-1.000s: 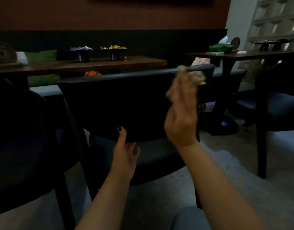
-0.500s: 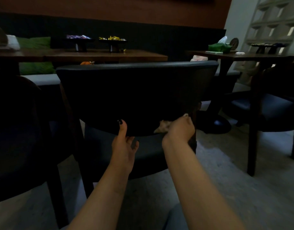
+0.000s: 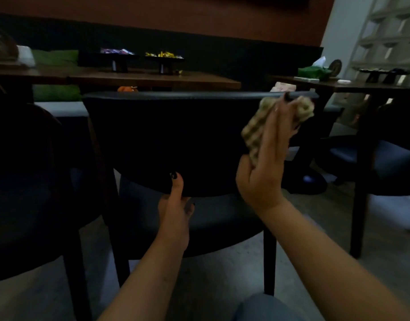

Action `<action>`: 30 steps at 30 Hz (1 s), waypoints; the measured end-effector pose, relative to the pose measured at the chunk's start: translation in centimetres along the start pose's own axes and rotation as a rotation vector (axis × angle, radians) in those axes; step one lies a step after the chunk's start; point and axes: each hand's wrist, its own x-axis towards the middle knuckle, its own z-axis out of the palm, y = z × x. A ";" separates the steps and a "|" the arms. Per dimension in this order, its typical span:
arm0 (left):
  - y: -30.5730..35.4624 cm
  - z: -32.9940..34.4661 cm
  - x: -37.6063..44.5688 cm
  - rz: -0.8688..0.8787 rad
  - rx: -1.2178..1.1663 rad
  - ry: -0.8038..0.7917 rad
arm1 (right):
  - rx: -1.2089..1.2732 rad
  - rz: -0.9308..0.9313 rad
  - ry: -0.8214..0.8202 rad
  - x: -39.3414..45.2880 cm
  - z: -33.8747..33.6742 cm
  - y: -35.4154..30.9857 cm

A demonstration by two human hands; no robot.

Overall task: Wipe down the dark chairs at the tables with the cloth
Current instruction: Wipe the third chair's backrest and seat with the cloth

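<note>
While pinching the backrest's lower edge with left hand (image 3: 173, 212), right hand (image 3: 266, 167) flat, pressing cloth (image 3: 255, 133) against dark chair (image 3: 167, 140) near the top rail.

The right hand (image 3: 266, 167) presses a checked cloth (image 3: 257, 130) flat against the back of a dark chair (image 3: 164, 135), near the backrest's top right corner, with the cloth's upper end bunched at the fingertips by the top edge. The left hand (image 3: 175, 212) grips the backrest's bottom edge, thumb up on its rear face. Beyond the chair, two dark footed trays (image 3: 139, 59) stand on a wooden counter (image 3: 153, 78).
</note>
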 end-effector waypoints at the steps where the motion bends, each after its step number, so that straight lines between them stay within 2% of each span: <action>1: -0.1 0.1 0.0 0.006 0.008 0.028 | -0.025 -0.061 -0.069 -1.4 0.1 0.6; 3: -0.2 0.1 0.0 0.035 0.024 0.061 | -0.063 -0.183 -0.156 -3.7 0.0 1.2; 5: -0.3 0.1 -0.2 0.052 0.028 0.067 | -0.049 -0.266 -0.150 -4.1 -1.0 1.8; 8: -0.1 0.3 -0.2 0.033 0.001 0.084 | 0.048 -0.338 -0.068 -0.6 -2.2 1.9; 13: 0.2 0.5 -0.5 0.000 -0.006 0.069 | -0.040 -0.578 -0.166 1.7 0.0 1.5; 15: 0.4 0.5 -0.6 -0.009 0.016 0.066 | -0.095 -0.699 -0.328 -0.5 0.4 2.5; 18: 0.3 0.3 -0.9 -0.001 0.046 0.031 | -0.213 -0.841 -0.727 -2.9 -0.8 3.4; 20: 0.3 0.2 -0.9 0.004 0.041 0.020 | -0.258 -0.868 -0.816 -2.9 -1.3 3.2; 21: 0.3 0.2 -0.9 0.005 0.036 0.020 | -0.207 -0.829 -0.789 -2.3 -1.4 2.8; 24: 0.3 0.4 -0.6 -0.016 -0.023 0.057 | -0.058 -0.780 -0.412 1.6 -0.8 0.5; 26: 0.5 0.2 -0.7 -0.047 -0.039 0.029 | -0.015 -0.729 -0.239 4.2 -0.1 -1.2; 28: 0.7 -0.5 -0.8 -0.114 -0.165 0.013 | -0.047 -0.724 -0.229 4.4 0.9 -2.2; 30: 0.8 -1.5 -0.8 -0.193 -0.338 0.007 | -0.082 -0.789 -0.431 2.0 1.3 -2.0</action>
